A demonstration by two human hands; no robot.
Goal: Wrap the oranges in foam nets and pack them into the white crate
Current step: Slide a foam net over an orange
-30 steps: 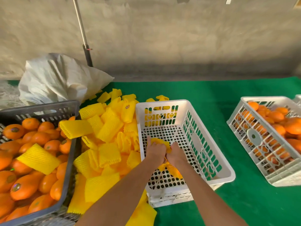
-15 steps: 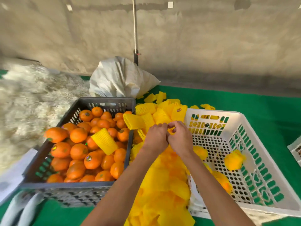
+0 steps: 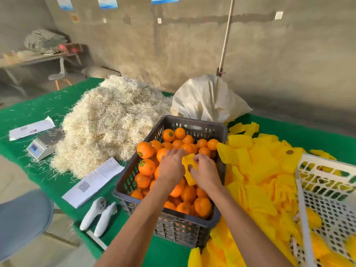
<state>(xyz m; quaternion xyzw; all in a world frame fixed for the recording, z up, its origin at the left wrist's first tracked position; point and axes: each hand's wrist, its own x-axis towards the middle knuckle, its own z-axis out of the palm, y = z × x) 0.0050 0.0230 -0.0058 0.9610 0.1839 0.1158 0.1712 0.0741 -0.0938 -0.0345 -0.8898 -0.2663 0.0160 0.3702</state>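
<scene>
Left hand [image 3: 170, 166]: grip pinching foam net [image 3: 189, 170]
Right hand [image 3: 205, 173]: grip clamped on same net
Position: above oranges [image 3: 146, 167] in dark crate [image 3: 192, 125]
White crate [image 3: 325, 164]: far right

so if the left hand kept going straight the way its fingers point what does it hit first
Most likely the oranges piled in the dark crate. The left hand points away and slightly right over the fruit, beside the net. Depth is unclear, so it may already be touching them.
</scene>
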